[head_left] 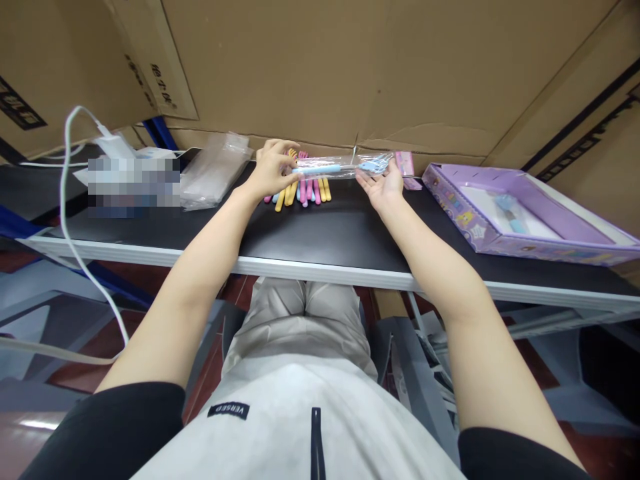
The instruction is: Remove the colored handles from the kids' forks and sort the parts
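Above the shelf I hold a narrow clear plastic bag [345, 162] level between both hands. In it lies a light blue stick [319, 169] with a wider blue piece at its right end; its exact kind I cannot make out. My left hand [273, 167] pinches the bag's left end. At the other end, my right hand [384, 183] grips the bag, palm up, with its fingers below. Just under and behind the bag is a pile of yellow, pink and blue sticks [303, 192], partly hidden by my left hand. Pink printed cards [405, 162] lie beyond my right hand.
A purple open box [493, 241] stands at the right, with a bagged blue item [511, 212] inside. Flat clear bags [215, 172] are stacked at the left. A white cable [64, 180] with a plug hangs over the front edge. Cardboard walls [320, 73] close off the back.
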`<state>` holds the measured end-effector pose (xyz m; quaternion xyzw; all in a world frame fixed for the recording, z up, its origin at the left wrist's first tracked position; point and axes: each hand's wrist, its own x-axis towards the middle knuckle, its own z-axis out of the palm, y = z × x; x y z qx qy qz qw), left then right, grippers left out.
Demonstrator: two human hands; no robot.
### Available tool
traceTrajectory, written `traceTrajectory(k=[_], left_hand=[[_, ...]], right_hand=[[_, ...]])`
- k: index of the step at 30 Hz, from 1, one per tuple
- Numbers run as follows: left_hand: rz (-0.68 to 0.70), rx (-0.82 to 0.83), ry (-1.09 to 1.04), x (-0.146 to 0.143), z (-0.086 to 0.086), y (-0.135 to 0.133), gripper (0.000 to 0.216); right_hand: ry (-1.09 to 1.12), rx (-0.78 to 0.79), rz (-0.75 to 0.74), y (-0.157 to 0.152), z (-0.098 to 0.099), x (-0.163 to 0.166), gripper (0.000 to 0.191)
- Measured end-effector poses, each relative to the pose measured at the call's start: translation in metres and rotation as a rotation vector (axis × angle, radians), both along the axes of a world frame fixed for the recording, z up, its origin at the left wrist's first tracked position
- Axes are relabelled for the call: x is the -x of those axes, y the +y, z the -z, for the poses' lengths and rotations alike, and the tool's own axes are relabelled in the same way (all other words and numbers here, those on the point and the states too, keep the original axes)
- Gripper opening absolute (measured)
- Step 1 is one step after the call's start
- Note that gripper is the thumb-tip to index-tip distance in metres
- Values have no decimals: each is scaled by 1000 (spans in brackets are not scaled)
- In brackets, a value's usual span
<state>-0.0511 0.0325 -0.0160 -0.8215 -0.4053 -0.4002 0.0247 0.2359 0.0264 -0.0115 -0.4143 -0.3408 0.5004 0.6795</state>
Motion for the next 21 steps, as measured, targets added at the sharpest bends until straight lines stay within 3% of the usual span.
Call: traceTrajectory(k=[5,10,16,21], left_hand=[[-38,8,-34,0,-4,-3,32],[-95,18,-121,-2,-11,-15,38],[-264,-38,-198,3,-9,-12,36],[-397,55,-180,8,-11,-12,35]], right_hand=[[-6,3,46,12,-1,-10,39],[3,-28,124,25,-10,-44,44],[75,-52,337,29,-18,-95,54],[167,-31,426,31,-15,-104,57]])
